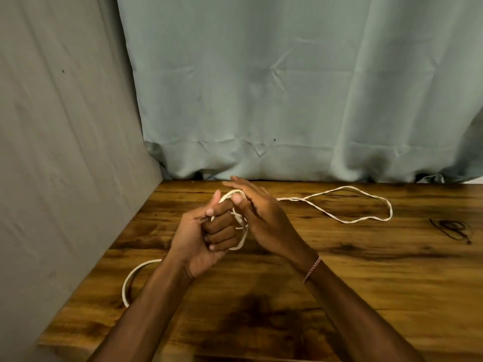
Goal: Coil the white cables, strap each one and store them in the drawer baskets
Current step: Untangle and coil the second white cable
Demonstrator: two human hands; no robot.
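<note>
left hand [209,231] fisted round the white cable [244,237] coil, fingers curled through the loops; right hand [264,218] straight-fingered, thumb on coil top; loose tail runs right of grip across table [339,283]; second cable [125,286] left-near by table edge; curtain [261,100] just beyond

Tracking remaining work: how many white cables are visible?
2. One thin white cable is coiled in the left hand, tail trailing right over the wooden table; another white loop lies beside the left forearm, partly hidden, possibly connected.
</note>
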